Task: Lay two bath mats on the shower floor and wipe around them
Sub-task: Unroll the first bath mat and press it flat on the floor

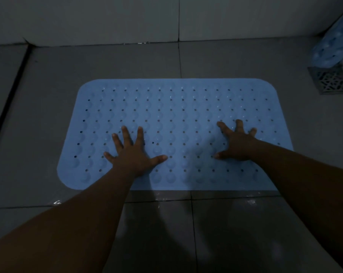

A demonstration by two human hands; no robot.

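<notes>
**A:** Where do things stand?

**B:** One blue bath mat [174, 133] lies flat on the grey tiled shower floor [38, 119], its long side running parallel to the wall. The left hand [134, 154] and the right hand [238, 143] both rest on it, palms down, fingers spread wide, gripping nothing. They sit on the near half of the mat, well apart from each other.

**A:** So this looks like the pressing-down step?

**B:** I judge so. To do it well, lean weight through flat palms rather than fingertips, and work outward from the middle toward the edges so trapped air or water has somewhere to go. The far half and the corners look untouched by either hand, so they need the same treatment.

**A:** Anything to watch for?

**B:** The tiles just in front of the mat glisten, so they may be wet; the mat could slide if pushed sideways instead of straight down.

**A:** And the second mat?

**B:** It leans at the far right edge [334, 42], above the floor drain [329, 80]. When laying it, I would keep that drain uncovered. Wiping is not yet begun; no cloth is visible.
</notes>
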